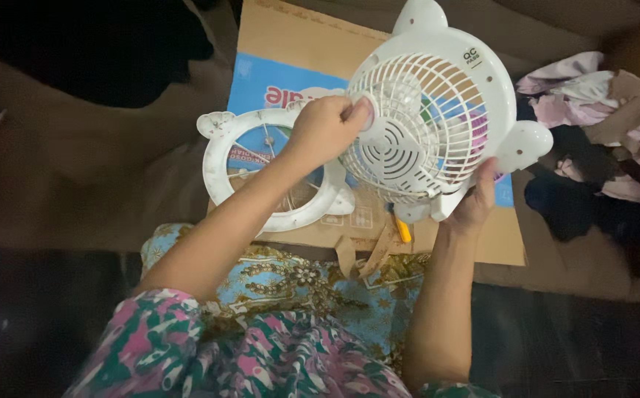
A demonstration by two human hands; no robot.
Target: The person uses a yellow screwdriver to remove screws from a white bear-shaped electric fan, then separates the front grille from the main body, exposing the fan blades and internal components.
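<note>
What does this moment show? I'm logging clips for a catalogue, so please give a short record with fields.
Setting: flattened brown cardboard sheet on the floor
Left hand: fingers pinch the centre of the white round plastic fan body with grille
Right hand: supports the fan's lower edge
Lying on cardboard: white ring-shaped plastic fan guard, apart from both hands
Nearby: yellow-handled tool, pile of clothes
</note>
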